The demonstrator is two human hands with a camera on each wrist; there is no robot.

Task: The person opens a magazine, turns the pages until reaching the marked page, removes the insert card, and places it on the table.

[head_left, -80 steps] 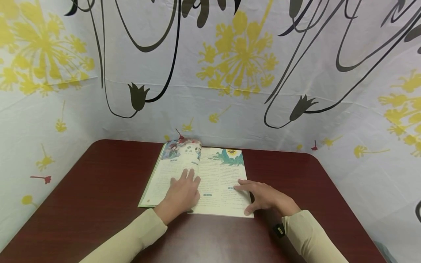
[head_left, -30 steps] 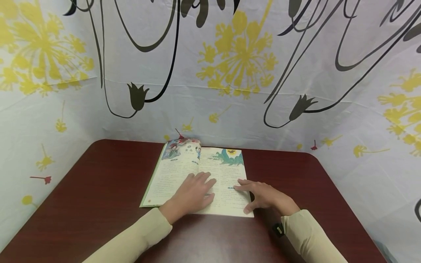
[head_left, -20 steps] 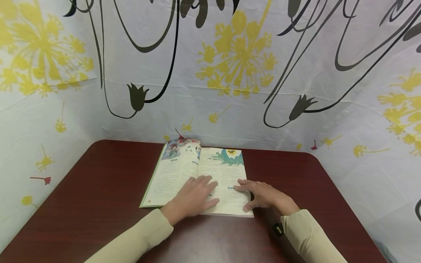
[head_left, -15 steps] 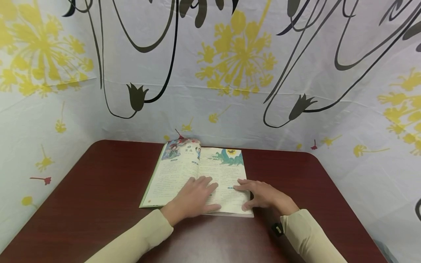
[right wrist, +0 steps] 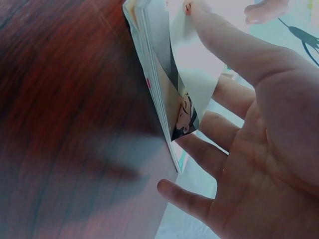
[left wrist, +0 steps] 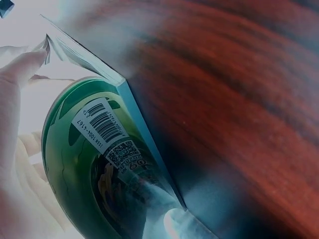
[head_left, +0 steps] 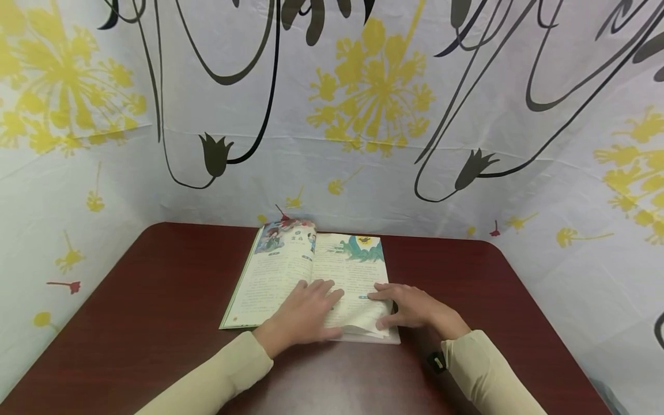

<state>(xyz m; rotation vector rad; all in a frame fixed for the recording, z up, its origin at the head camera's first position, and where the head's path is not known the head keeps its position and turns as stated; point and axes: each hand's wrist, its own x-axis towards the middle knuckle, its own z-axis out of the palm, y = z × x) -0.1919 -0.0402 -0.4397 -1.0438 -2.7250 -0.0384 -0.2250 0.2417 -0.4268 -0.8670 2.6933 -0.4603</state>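
Note:
An open magazine (head_left: 261,291) lies on the table in the head view, with printed text and coloured pictures on both pages. My left hand (head_left: 303,314) rests on it near the fold, fingers extended and thumb along the lower edge. In the left wrist view, the green cover (left wrist: 70,149) with a barcode faces the camera. My right hand (head_left: 415,308) spreads over the right page's outer edge, with its index fingertip on the text. Its thumb presses the lower corner, where the top page (head_left: 358,321) bulges up. In the right wrist view, this lifted page corner (right wrist: 187,117) curls beside my fingers.
The magazine lies on a dark red-brown wooden table (head_left: 155,288) with rounded far corners. White cloth (head_left: 259,190) printed with yellow and grey flowers hangs behind and at both sides. A small black device (head_left: 437,362) sits at my right wrist.
My left hand has shifted right from the left page toward the fold. My right thumb has slid up and inward, and the right page's lower edge has lifted and buckled.

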